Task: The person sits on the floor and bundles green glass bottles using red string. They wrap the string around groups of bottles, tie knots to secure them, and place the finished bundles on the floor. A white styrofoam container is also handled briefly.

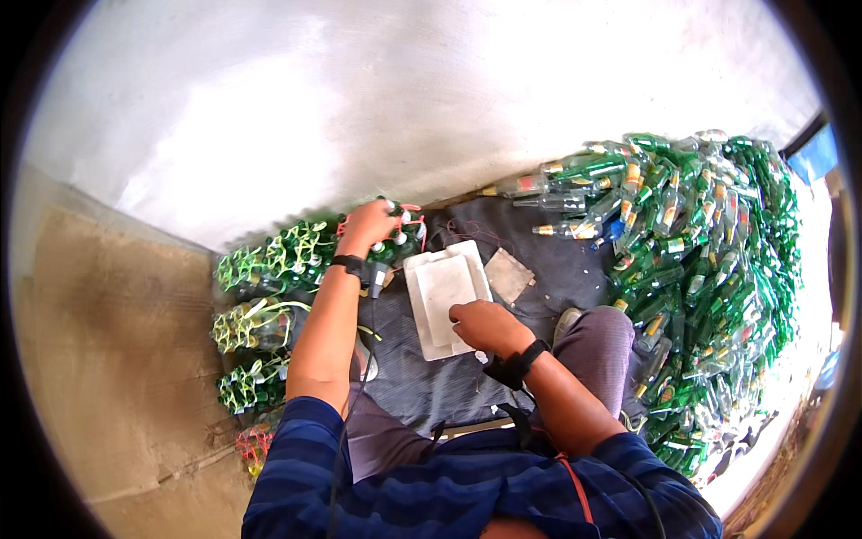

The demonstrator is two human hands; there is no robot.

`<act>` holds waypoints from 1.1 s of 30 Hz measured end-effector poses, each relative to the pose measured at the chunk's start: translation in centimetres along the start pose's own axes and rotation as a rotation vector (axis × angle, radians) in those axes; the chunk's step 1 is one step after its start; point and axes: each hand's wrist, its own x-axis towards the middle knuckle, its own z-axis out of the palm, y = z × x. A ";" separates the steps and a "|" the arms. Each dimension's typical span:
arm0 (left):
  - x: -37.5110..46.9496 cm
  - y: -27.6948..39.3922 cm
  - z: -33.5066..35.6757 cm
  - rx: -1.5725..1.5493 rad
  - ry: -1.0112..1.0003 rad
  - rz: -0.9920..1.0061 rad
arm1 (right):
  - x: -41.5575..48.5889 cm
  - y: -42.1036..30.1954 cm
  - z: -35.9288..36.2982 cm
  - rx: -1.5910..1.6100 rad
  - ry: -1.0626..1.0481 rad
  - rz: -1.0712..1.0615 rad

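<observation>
My left hand (369,224) reaches forward over a group of upright green glass bottles (402,239) bound with red cord (421,226). Its fingers bend down among the bottle tops, and their tips are partly hidden. My right hand (495,327) hovers over the near right edge of a white foam tray (438,283). The fingers of that hand are curled, with nothing visible in them. Just right of the tray lies a flat, pale square piece (510,275). Each of my wrists wears a black strap.
Several bottle bundles tied with yellow-green cord (296,249) stand at left by the wall. A large heap of loose green and clear bottles (700,269) rises at right. Dark sheeting (397,377) covers the floor. A pale wall (404,101) closes the far side.
</observation>
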 end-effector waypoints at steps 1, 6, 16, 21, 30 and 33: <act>-2.2 6.1 -2.1 0.089 -0.204 0.024 | -0.6 0.4 0.2 -0.006 0.015 0.024; -14.6 10.8 -2.8 0.207 -0.177 0.508 | -2.4 -0.6 2.6 -0.044 -0.037 -0.048; -28.7 9.0 8.4 0.171 -0.040 0.362 | -5.0 3.5 7.2 0.173 -0.280 0.073; -28.5 8.4 8.2 0.007 0.000 0.329 | -6.0 0.4 9.2 0.310 -0.388 0.217; -27.7 10.1 9.9 0.143 -0.162 0.318 | -6.5 2.7 12.8 0.244 -0.314 0.141; -27.3 10.2 9.7 0.122 -0.199 0.333 | -6.3 3.1 13.1 0.222 -0.322 0.174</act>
